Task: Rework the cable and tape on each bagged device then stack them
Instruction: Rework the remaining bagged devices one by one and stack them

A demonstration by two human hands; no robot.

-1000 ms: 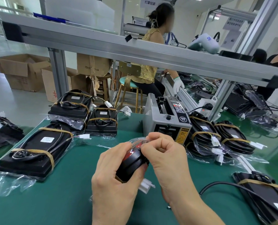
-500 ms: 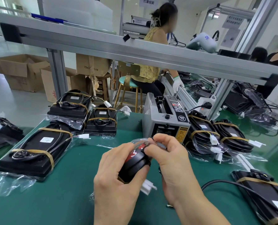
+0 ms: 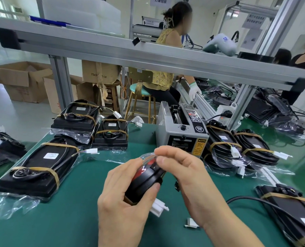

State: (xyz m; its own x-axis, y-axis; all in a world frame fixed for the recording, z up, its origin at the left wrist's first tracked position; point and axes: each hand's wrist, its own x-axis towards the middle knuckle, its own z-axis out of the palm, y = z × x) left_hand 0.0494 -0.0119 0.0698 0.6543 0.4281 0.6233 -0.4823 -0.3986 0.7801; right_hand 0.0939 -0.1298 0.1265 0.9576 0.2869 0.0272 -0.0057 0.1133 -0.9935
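Left hand (image 3: pixel 125 196) wraps the black device (image 3: pixel 144 180) from below, thumb curled over its near end, fingers under it. Right hand (image 3: pixel 185 173) pinches at the clear bag (image 3: pixel 149 155) or tape on the top edge with thumb and forefinger; other fingers loosely spread. Cannot tell exactly which it nips. Device is held up off the green table (image 3: pixel 68 220), centre front, red face showing, white plug (image 3: pixel 158 208) hanging below it.

Progress, judged: partway. Two taped devices stacked far left (image 3: pixel 78 118), one more beside that stack (image 3: pixel 110 134), one large flat one (image 3: pixel 36 168) near left. More taped units piled right of the tape dispenser (image 3: pixel 182 132), at (image 3: pixel 221 141). One at right (image 3: pixel 290 211) has a loose cable (image 3: pixel 246 199) trailing, likely not yet redone. The one in hand looks unfinished and not stacked.

Versus half a second ago: right forefinger and thumb have shifted up to the device's top edge, fingers opened out more. Left grip much the same. A small white scrap (image 3: pixel 190 222) now shows on the table by the right wrist.
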